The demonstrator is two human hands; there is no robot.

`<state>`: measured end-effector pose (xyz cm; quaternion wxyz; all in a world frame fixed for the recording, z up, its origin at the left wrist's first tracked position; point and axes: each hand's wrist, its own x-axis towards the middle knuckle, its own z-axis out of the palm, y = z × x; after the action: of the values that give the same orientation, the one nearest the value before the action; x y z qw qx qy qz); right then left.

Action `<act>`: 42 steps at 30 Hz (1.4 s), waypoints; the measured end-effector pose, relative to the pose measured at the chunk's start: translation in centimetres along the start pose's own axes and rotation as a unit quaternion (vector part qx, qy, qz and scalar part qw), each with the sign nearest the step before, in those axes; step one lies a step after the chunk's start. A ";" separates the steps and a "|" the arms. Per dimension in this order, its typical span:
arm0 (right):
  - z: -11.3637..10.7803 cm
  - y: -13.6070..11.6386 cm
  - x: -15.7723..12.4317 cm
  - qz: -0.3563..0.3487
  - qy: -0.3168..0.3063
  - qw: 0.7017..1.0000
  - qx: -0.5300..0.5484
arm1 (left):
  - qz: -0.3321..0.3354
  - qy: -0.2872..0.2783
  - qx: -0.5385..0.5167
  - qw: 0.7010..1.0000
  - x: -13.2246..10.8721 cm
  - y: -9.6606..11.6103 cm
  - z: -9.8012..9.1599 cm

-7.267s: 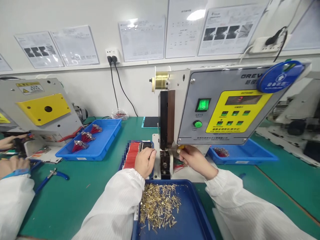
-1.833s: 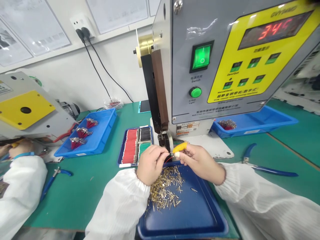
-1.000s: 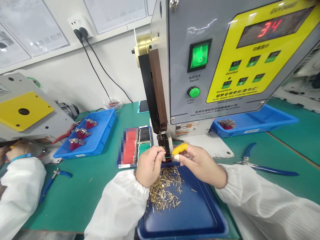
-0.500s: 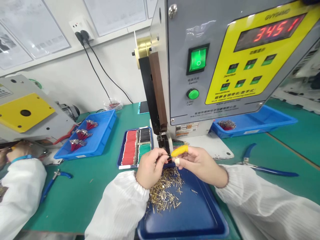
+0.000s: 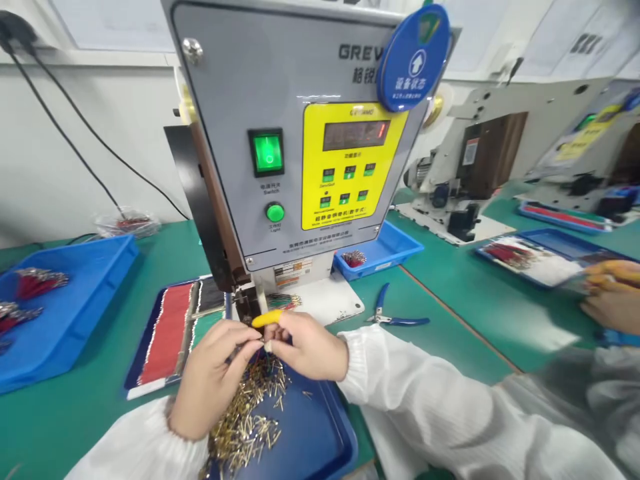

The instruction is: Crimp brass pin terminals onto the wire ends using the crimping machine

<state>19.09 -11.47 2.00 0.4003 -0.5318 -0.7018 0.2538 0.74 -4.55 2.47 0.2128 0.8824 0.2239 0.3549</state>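
My left hand [image 5: 213, 373] and my right hand [image 5: 303, 343] meet in a pinch just in front of the crimping machine's die [image 5: 250, 303]. Between the fingertips is a thin wire end [image 5: 259, 341]; I cannot tell which colour. A yellow finger cot [image 5: 267, 318] covers my right index finger. Under the hands a dark blue tray [image 5: 320, 433] holds a heap of small brass terminals [image 5: 245, 420]. The grey machine [image 5: 280, 133] has a yellow panel [image 5: 350, 167] and a lit green switch [image 5: 269, 152].
A tray of red and black cut wires [image 5: 167, 333] lies left of the machine. Blue bins stand at the left [image 5: 65, 300] and behind the machine [image 5: 385, 250]. Blue-handled pliers [image 5: 395, 319] lie on the green mat. Another person's hand [image 5: 607, 303] works at the right by more machines [image 5: 480, 160].
My head has turned right, so the machine now sits left of centre and a neighbour's station on the right shows. Both hands stay pinched together at the die above the terminals.
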 end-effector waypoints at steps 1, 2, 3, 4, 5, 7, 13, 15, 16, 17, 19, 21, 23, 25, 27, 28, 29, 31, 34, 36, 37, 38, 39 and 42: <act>0.0 0.1 -0.1 0.004 -0.007 1.000 0.004 | 0.003 -0.014 -0.003 1.000 0.0 0.1 0.1; 0.1 0.1 -0.1 0.004 -0.011 1.000 0.006 | 0.006 -0.024 -0.004 1.000 0.1 0.2 0.2; 0.1 0.2 -0.2 0.001 -0.011 1.000 0.006 | 0.008 -0.032 -0.005 0.999 0.1 0.3 0.2; 0.2 0.2 -0.2 -0.003 -0.010 1.000 0.006 | 0.009 -0.038 -0.004 0.999 0.1 0.3 0.3; 0.2 0.2 -0.2 -0.006 -0.008 1.000 0.005 | 0.009 -0.044 -0.003 0.999 0.1 0.3 0.3; 0.1 0.0 -0.1 -0.008 -0.007 1.000 -0.003 | 0.012 -0.049 -0.005 0.999 0.2 0.3 0.3; -3.9 -0.6 -0.4 -0.064 -0.036 0.979 -0.192 | 0.017 -0.039 -0.002 0.999 0.2 -0.1 0.2; -6.6 0.0 -1.7 -0.020 -0.044 0.965 -0.257 | 0.019 -0.021 -0.002 1.000 0.2 -0.2 0.1; -8.0 0.6 -2.6 0.008 -0.040 0.960 -0.278 | 0.018 -0.011 -0.004 1.000 0.2 -0.2 0.1; -9.3 1.2 -3.7 0.040 -0.018 0.954 -0.298 | 0.017 -0.002 -0.007 1.000 0.1 -0.1 0.1; -11.7 2.9 -6.1 0.087 0.014 0.944 -0.319 | 0.013 0.009 -0.013 1.000 0.0 0.0 0.0; -13.2 4.6 -8.7 0.122 0.008 0.936 -0.329 | 0.003 0.012 -0.016 1.000 -0.2 0.1 0.0; -13.9 6.2 -11.3 0.146 0.012 0.930 -0.337 | -0.010 0.018 -0.022 1.000 -0.3 0.1 0.0; -14.0 7.4 -13.6 0.148 0.044 0.927 -0.343 | -0.024 0.029 -0.032 0.999 -0.4 0.2 0.1; -13.9 8.1 -15.0 0.137 0.058 0.926 -0.347 | -0.042 0.042 -0.043 0.997 -0.4 0.2 0.1; -13.8 8.2 -15.3 0.130 0.067 0.924 -0.353 | -0.053 0.048 -0.048 0.996 -0.4 0.2 0.1; -13.7 8.2 -15.3 0.125 0.075 0.921 -0.361 | -0.065 0.055 -0.052 0.995 -0.4 0.2 0.1; -13.4 7.6 -14.5 0.130 0.089 0.914 -0.373 | -0.092 0.069 -0.062 0.991 -0.4 0.3 0.1; -12.1 5.5 -11.5 0.137 0.090 0.921 -0.353 | -0.141 0.090 -0.081 0.983 -0.5 0.5 0.1; -10.5 3.6 -8.6 0.099 0.092 0.931 -0.339 | -0.163 0.111 -0.092 0.976 -0.6 0.4 0.1; -9.4 2.5 -7.1 0.065 0.099 0.936 -0.333 | -0.175 0.119 -0.095 0.973 -0.6 0.3 0.1; -8.3 1.5 -5.6 0.027 0.097 0.938 -0.331 | -0.187 0.134 -0.096 0.968 -0.7 0.2 0.1; -7.2 0.5 -4.0 -0.020 0.091 0.937 -0.338 | -0.199 0.149 -0.097 0.964 -0.7 0.1 0.1; -3.9 -1.4 0.0 -0.119 0.053 0.924 -0.359 | -0.219 0.183 -0.109 0.952 -0.8 -0.2 0.0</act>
<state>21.63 -12.20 5.20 0.2461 -0.5653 -0.7818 -0.0932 0.21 -4.81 1.93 0.3354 0.7033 0.4067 0.4769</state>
